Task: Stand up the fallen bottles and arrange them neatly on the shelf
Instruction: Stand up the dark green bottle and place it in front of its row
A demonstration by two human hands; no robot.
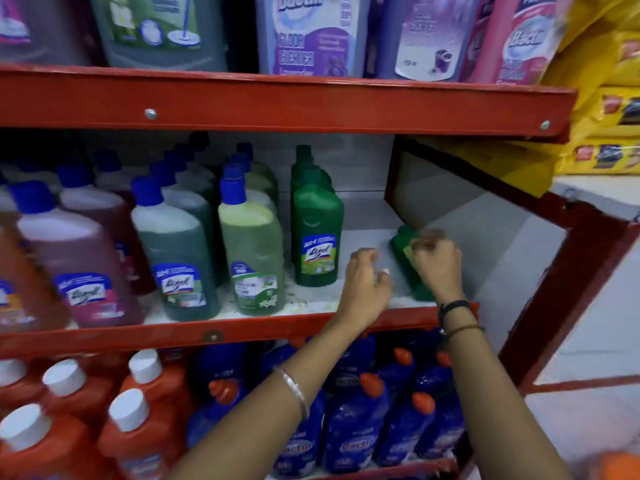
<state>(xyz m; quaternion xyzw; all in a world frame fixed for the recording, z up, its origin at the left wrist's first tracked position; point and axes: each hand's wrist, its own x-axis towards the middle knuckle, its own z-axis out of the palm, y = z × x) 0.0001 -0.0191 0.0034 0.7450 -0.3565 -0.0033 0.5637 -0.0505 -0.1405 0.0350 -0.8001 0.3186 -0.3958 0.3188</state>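
A small green bottle (403,245) stands tilted at the right of the middle shelf (242,329). My right hand (438,266) is closed around it and hides most of it. My left hand (365,289) hovers just left of it with fingers loosely curled and holds nothing. A row of dark green bottles (317,233) stands upright further left, with bare shelf floor between them and my hands.
Blue-capped bottles of green, pale green and pink liquid (173,251) fill the left of the middle shelf. Large cleaner jugs (311,36) stand above. Orange and blue bottles (360,427) crowd the shelf below. Yellow packets (609,98) hang at the right.
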